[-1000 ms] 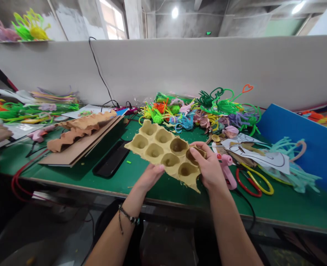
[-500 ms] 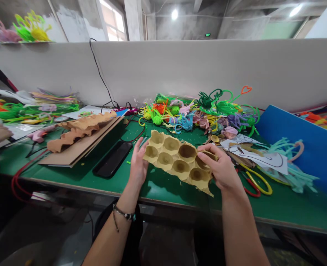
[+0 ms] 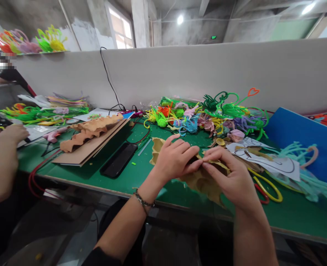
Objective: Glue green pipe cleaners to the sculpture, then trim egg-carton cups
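Observation:
A tan egg carton piece (image 3: 199,183) with rows of cups is held over the green table's front edge, its middle covered by my hands. My left hand (image 3: 176,157) reaches across its top, fingers bent and tips pinched on the carton near its middle. Right beside those fingertips, my right hand (image 3: 227,171) grips the carton's right part between thumb and fingers. The two hands' fingertips meet. To the left of the carton lie a black phone (image 3: 119,159) and a thin grey strip (image 3: 144,147).
Cardboard sheets (image 3: 88,144) carry a brown carton piece (image 3: 90,129) on the left. Pipe-cleaner flowers (image 3: 191,118) pile up at the back. Yellow- and red-handled scissors (image 3: 268,188), paper patterns (image 3: 265,155) and a blue board (image 3: 304,144) are on the right. A co-worker's hands (image 3: 10,135) are at far left.
My left hand has moved right, from the carton's left end to its middle, and its fingers have closed there. The carton has tilted, and the view has shifted a little.

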`<state>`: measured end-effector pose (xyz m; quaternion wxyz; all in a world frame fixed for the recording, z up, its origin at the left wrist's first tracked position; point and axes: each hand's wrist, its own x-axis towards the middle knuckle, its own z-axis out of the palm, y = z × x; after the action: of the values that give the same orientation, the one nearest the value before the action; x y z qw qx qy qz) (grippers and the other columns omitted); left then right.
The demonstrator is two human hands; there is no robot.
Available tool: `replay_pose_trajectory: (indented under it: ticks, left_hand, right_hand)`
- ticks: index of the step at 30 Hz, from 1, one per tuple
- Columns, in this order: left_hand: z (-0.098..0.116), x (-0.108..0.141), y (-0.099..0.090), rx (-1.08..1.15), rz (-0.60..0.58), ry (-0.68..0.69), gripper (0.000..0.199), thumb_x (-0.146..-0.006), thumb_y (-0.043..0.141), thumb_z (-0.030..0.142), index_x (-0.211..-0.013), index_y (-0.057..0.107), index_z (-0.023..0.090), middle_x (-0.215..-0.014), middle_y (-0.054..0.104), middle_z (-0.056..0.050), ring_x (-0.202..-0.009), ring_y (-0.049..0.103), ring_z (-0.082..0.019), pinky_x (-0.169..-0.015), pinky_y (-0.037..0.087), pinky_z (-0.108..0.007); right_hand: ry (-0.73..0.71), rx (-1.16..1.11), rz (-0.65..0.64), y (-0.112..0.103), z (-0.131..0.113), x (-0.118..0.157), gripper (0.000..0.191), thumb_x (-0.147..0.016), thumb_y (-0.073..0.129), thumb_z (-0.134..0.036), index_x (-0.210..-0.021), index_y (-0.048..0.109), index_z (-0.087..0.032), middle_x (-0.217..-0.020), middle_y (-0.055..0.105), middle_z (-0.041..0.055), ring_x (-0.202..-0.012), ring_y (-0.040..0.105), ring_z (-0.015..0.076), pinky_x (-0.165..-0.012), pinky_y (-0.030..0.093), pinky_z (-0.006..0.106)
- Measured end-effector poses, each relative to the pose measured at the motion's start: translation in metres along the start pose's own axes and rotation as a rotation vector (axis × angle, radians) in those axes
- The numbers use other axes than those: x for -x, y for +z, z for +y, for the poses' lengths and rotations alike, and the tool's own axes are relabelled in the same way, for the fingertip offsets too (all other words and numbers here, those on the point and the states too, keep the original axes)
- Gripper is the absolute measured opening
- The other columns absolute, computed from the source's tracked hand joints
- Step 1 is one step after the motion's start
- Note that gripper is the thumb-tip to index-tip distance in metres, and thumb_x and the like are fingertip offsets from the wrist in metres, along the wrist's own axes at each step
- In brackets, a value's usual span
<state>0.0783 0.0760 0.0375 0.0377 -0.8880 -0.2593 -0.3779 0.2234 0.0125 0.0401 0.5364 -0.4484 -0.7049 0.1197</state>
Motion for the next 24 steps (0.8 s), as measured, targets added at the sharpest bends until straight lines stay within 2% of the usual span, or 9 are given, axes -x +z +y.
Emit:
replay_pose_trajectory:
  ticks: [3,7,8,12,16,18,21,24]
  left_hand:
    - [-0.002,-0.007,0.0,-0.124,0.005,0.08,0.032,-0.082,0.038,0.041,-0.078,0.061,0.02,-0.066,0.06,-0.004,-0.072,0.052,-0.019,-0.079,0.03,-0.033]
    - [-0.008,0.001,0.0,-0.163,-0.062,0.047,0.034,-0.086,0.034,0.042,-0.075,0.058,0.019,-0.065,0.059,-0.003,-0.067,0.049,-0.017,-0.069,0.026,-0.032]
    - [-0.01,0.005,0.0,-0.156,-0.082,0.03,0.036,-0.087,0.032,0.042,-0.076,0.057,0.019,-0.066,0.059,-0.003,-0.067,0.049,-0.017,-0.068,0.026,-0.032]
    - [-0.019,0.014,-0.002,-0.109,-0.092,-0.026,0.04,-0.089,0.027,0.045,-0.078,0.056,0.02,-0.068,0.059,-0.003,-0.068,0.047,-0.018,-0.068,0.024,-0.032]
    - [-0.027,0.018,-0.003,-0.119,-0.018,-0.021,0.043,-0.09,0.021,0.038,-0.071,0.055,0.02,-0.063,0.059,-0.003,-0.064,0.044,-0.018,-0.068,0.022,-0.033]
    - [-0.031,0.021,-0.003,-0.122,0.03,-0.006,0.043,-0.09,0.02,0.035,-0.068,0.054,0.02,-0.061,0.059,-0.003,-0.061,0.043,-0.017,-0.068,0.022,-0.033]
    - [-0.033,0.023,-0.005,-0.106,0.096,-0.003,0.041,-0.09,0.02,0.031,-0.068,0.053,0.019,-0.062,0.061,-0.002,-0.061,0.045,-0.017,-0.068,0.023,-0.033]
    - [-0.032,0.024,-0.008,-0.147,0.134,-0.002,0.038,-0.089,0.023,0.03,-0.068,0.053,0.02,-0.062,0.062,-0.002,-0.061,0.046,-0.017,-0.069,0.024,-0.033]
  right_hand:
    - [0.03,0.052,-0.003,-0.006,0.003,0.001,0.005,-0.077,0.053,-0.024,-0.073,0.051,-0.021,-0.075,0.056,-0.0002,-0.073,0.054,0.013,-0.064,0.042,0.023]
    - [0.121,0.166,-0.263,-0.004,0.008,-0.001,0.009,-0.081,0.049,-0.028,-0.082,0.055,-0.021,-0.075,0.06,-0.001,-0.069,0.054,0.0125,-0.062,0.04,0.023]
    - [0.137,0.159,-0.291,-0.001,0.01,-0.002,0.01,-0.082,0.049,-0.028,-0.081,0.055,-0.021,-0.073,0.059,-0.0013,-0.067,0.053,0.0122,-0.06,0.04,0.022]
    - [0.199,0.036,-0.198,0.018,0.013,-0.002,0.009,-0.079,0.052,-0.028,-0.077,0.055,-0.019,-0.07,0.058,-0.0018,-0.066,0.053,0.0119,-0.06,0.04,0.021]
    - [0.2,-0.061,-0.125,0.035,0.009,0.0,0.008,-0.077,0.053,-0.025,-0.072,0.051,-0.02,-0.066,0.054,-0.0031,-0.064,0.051,0.0112,-0.059,0.04,0.021]
    - [0.147,-0.049,-0.112,0.038,0.004,0.0,0.008,-0.078,0.052,-0.024,-0.071,0.05,-0.02,-0.067,0.053,-0.0031,-0.065,0.05,0.011,-0.06,0.04,0.021]
    - [0.065,-0.014,-0.13,0.036,-0.002,-0.001,0.002,-0.078,0.053,-0.022,-0.079,0.053,-0.02,-0.078,0.055,-0.0013,-0.076,0.052,0.0121,-0.069,0.04,0.022]
    - [0.1,0.018,-0.163,0.032,-0.004,-0.002,0.009,-0.078,0.052,-0.02,-0.087,0.053,-0.02,-0.085,0.058,-0.0005,-0.08,0.053,0.0126,-0.072,0.04,0.022]
